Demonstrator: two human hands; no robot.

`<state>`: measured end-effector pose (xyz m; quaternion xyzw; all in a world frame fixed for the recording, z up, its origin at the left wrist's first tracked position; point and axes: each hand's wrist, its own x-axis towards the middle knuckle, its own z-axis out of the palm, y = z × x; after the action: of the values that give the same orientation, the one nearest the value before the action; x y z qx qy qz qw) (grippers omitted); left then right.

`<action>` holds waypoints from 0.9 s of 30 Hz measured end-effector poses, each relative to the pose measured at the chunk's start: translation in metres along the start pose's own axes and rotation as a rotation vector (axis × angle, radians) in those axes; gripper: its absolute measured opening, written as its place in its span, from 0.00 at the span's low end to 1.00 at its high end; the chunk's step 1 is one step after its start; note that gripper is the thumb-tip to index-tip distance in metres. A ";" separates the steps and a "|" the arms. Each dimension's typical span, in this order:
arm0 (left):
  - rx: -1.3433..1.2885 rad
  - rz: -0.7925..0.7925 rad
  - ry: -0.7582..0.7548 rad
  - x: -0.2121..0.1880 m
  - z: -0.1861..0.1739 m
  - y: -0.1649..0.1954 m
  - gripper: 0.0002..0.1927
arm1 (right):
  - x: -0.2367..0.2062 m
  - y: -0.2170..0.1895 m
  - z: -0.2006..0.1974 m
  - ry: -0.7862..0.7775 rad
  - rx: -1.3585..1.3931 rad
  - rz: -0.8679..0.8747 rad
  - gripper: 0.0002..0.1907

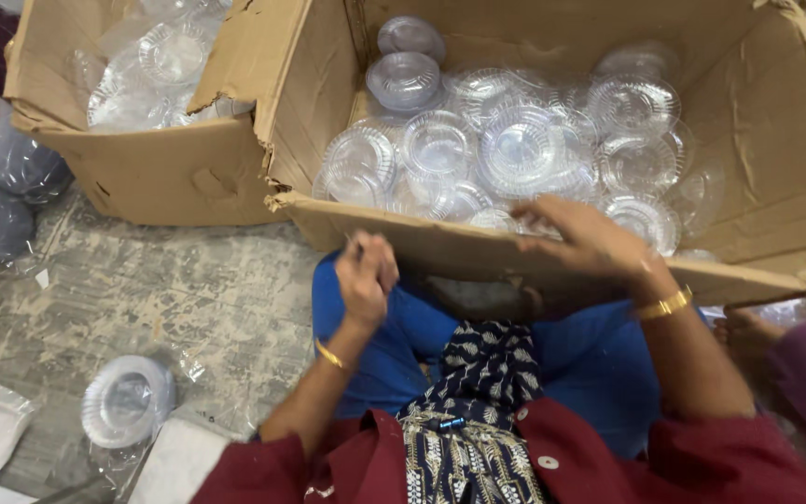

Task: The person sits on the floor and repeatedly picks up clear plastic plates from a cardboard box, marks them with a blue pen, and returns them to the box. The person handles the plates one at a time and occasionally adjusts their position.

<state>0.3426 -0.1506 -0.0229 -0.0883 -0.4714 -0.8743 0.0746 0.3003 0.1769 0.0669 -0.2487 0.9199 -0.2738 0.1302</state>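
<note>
Two hands (366, 275) (590, 241) at the cardboard box's (776, 168) near edge: left fisted, contents unclear; right spread wide, empty, reaching over clear plastic bowls (524, 149) inside. Picking stage, seemingly. Closing fingers around one bowl rim next.

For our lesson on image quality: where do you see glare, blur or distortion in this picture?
Head view: soft, even light; bright glints on the clear plastic bowls in the large cardboard box; right hand slightly motion-blurred, left hand sharper; box edges bow outward, a wide-angle effect; only faint shadows on the floor.
</note>
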 end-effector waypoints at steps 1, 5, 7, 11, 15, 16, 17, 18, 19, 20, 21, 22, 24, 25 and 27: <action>-0.028 0.054 -0.020 0.023 0.004 0.006 0.16 | 0.027 0.009 -0.006 0.018 -0.036 -0.070 0.25; 0.057 0.151 -0.036 0.141 0.025 0.014 0.10 | 0.146 0.040 -0.007 0.011 -0.233 -0.211 0.23; 0.132 0.246 -0.078 0.208 0.038 0.005 0.11 | 0.201 0.050 0.000 -0.034 -0.356 -0.167 0.25; 0.411 0.398 0.135 0.320 0.052 -0.033 0.13 | 0.272 0.061 0.034 -0.088 -0.617 -0.051 0.30; 0.952 0.330 0.166 0.335 0.024 -0.071 0.18 | 0.290 0.072 0.075 -0.065 -0.634 -0.116 0.39; 1.086 0.373 0.059 0.336 0.018 -0.076 0.16 | 0.287 0.075 0.085 -0.099 -0.632 -0.100 0.38; 1.220 0.409 -0.050 0.335 0.012 -0.080 0.16 | 0.285 0.077 0.092 -0.138 -0.627 -0.086 0.38; 1.354 0.438 -0.163 0.332 0.005 -0.083 0.15 | 0.284 0.079 0.096 -0.117 -0.618 -0.096 0.37; 1.356 0.420 -0.185 0.331 0.001 -0.085 0.15 | 0.282 0.082 0.099 -0.090 -0.608 -0.101 0.36; 1.353 0.408 -0.209 0.331 0.000 -0.089 0.15 | 0.281 0.084 0.101 -0.060 -0.603 -0.102 0.35; 1.344 0.402 -0.234 0.330 0.001 -0.092 0.16 | 0.280 0.084 0.101 -0.135 -0.582 -0.035 0.35; 1.363 0.400 -0.248 0.330 0.001 -0.093 0.16 | 0.279 0.083 0.100 -0.207 -0.563 0.033 0.35; 1.404 0.397 -0.277 0.326 0.000 -0.094 0.17 | 0.274 0.079 0.100 -0.332 -0.528 0.130 0.39; 1.408 0.406 -0.284 0.323 -0.001 -0.094 0.18 | 0.272 0.076 0.101 -0.384 -0.513 0.160 0.44; 1.418 0.432 -0.296 0.318 -0.005 -0.093 0.18 | 0.266 0.074 0.103 -0.419 -0.551 0.158 0.44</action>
<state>0.0124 -0.1191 -0.0295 -0.2262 -0.8982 -0.3066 0.2193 0.0867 0.0444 -0.0869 -0.2532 0.9289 0.0527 0.2651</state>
